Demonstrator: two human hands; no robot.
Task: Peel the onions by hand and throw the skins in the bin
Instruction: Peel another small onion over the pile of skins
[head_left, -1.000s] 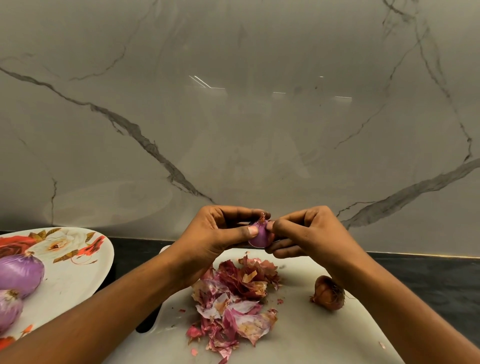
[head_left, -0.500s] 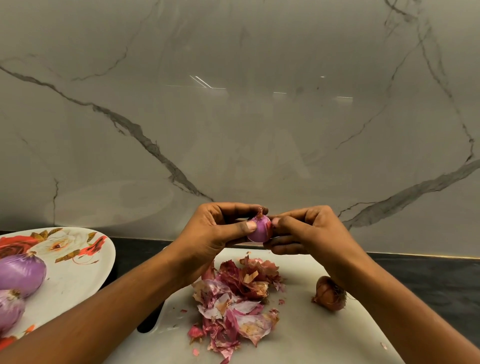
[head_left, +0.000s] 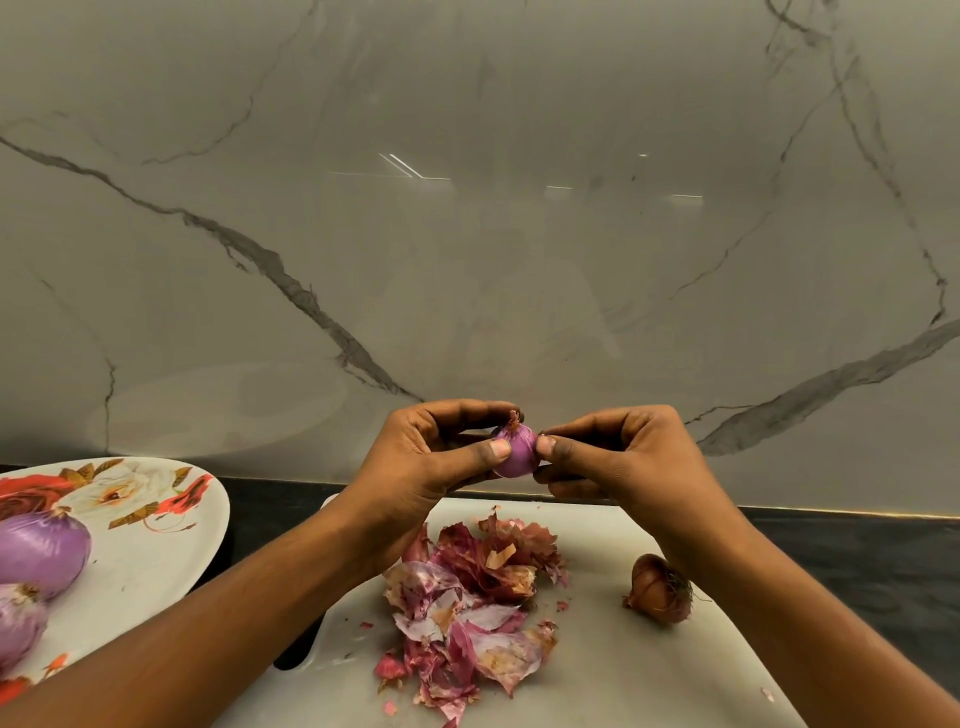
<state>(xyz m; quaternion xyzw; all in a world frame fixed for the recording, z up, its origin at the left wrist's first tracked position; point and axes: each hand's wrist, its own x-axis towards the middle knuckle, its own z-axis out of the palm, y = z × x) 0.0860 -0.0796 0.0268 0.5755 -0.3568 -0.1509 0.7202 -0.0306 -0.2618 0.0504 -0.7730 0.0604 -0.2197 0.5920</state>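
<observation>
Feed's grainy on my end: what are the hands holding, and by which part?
A small purple onion: the left hand grips its left side and the right hand pinches its right side.

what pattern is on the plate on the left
Floral: red and cream roses with golden-brown leaves on the white plate, best seen in the head view.

Four onions: two peeled onions (head_left: 41, 551) on the one plate (head_left: 148, 571), one small onion (head_left: 515, 453) aloft, one unpeeled onion (head_left: 657, 590) on the single board (head_left: 649, 675). One heap of skins (head_left: 467, 608).
</observation>
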